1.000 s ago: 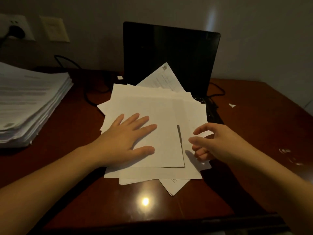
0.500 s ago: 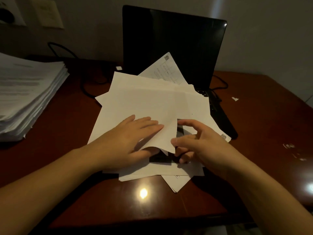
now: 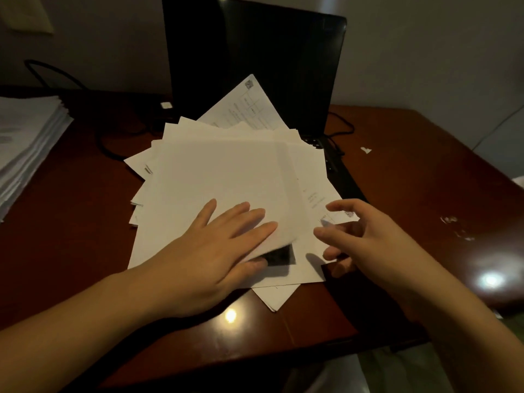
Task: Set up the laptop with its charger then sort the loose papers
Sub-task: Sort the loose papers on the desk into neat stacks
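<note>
A messy pile of loose white papers (image 3: 232, 171) covers the keyboard of the open black laptop (image 3: 255, 61), whose screen is dark. My left hand (image 3: 215, 251) lies on the top sheet (image 3: 215, 177) with its fingers flat on top. Its thumb is tucked under the sheet's lifted near corner, so it pinches that sheet. My right hand (image 3: 357, 239) hovers just right of that corner with its fingers loosely curled and holds nothing. A dark printed patch shows under the lifted corner. A thin black cable (image 3: 341, 129) loops at the laptop's right side.
A tall stack of papers (image 3: 25, 143) sits at the left on the dark red wooden table (image 3: 411, 180). Another black cable (image 3: 110, 148) runs left of the laptop. A small paper scrap (image 3: 365, 150) lies on the right. The table's near edge is close below my arms.
My right hand pinched and lifted the top sheet's near corner, then let go and drew back to the right. My left hand slid its thumb under that corner. The view tilted down.
</note>
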`<action>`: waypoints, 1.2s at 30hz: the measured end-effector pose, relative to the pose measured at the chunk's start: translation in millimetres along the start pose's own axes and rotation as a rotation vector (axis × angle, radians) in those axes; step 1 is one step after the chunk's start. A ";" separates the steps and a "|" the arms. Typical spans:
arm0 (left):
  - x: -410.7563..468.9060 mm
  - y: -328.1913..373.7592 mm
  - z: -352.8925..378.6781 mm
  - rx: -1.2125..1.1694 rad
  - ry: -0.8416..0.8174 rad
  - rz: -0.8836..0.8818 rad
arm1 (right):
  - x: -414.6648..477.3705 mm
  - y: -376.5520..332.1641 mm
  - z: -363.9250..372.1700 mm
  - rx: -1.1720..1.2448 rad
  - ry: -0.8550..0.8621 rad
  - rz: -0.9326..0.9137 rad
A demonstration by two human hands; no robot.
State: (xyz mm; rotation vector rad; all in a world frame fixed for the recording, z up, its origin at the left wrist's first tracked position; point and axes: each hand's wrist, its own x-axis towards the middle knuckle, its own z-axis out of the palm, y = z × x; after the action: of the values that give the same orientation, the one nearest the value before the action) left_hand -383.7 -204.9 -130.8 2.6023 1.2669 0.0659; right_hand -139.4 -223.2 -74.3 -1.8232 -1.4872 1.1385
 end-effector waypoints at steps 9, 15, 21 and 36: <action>-1.4 0.9 0.9 0.081 0.047 0.046 | -1.2 -1.4 2.8 0.357 -0.225 0.152; -1.4 1.8 -3.3 -0.023 0.116 0.091 | 3.4 -4.3 16.8 0.194 -0.268 0.050; -1.8 5.6 -4.0 -0.121 0.172 0.087 | 5.4 -10.8 35.0 0.259 -0.268 0.015; 2.5 11.2 2.1 -0.313 0.148 -0.026 | 1.9 12.1 -7.3 0.206 -0.133 0.120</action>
State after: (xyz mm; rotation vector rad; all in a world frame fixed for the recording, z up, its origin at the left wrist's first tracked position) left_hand -373.2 -210.0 -130.4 2.3464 1.2252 0.4233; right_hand -126.8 -223.8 -80.9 -1.7429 -1.2903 1.4396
